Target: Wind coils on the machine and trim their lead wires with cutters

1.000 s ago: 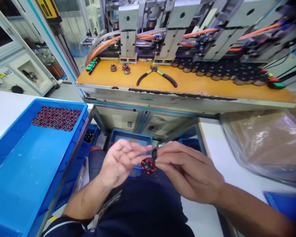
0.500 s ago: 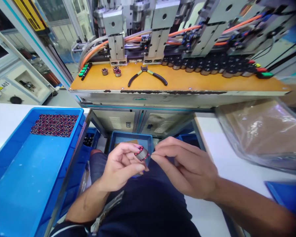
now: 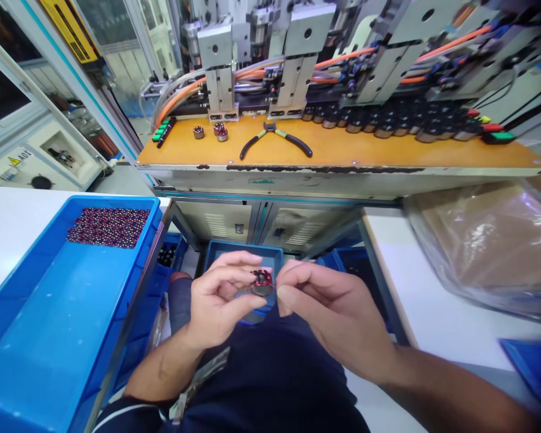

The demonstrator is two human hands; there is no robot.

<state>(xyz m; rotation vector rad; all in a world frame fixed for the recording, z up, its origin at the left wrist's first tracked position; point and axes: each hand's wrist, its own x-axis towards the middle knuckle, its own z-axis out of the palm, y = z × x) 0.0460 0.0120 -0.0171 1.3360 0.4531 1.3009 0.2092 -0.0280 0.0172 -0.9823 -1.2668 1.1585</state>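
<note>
My left hand (image 3: pixel 220 297) grips a small motor stator (image 3: pixel 262 284) between its thumb and fingers, above my lap. The stator has a grey metal ring and red and black windings, and its wound face is turned up. Close on its right, my right hand (image 3: pixel 329 313) is closed in a pinch of thumb and forefinger. A thin red wire (image 3: pixel 273 287) runs from the stator's side to those fingertips; its end is hidden by them.
A blue tray (image 3: pixel 49 325) at the left holds many stators (image 3: pixel 110 227). On the orange bench (image 3: pixel 180 153) lie pliers (image 3: pixel 270 135), a few stators (image 3: pixel 220 132), a marker (image 3: pixel 166 132) and rows of black-topped parts (image 3: pixel 388 123). A plastic-wrapped carton (image 3: pixel 482 240) lies at the right.
The stator has turned in my left hand, so its wound face now points upward. My right hand's pinch stays beside it. The whole view has shifted slightly.
</note>
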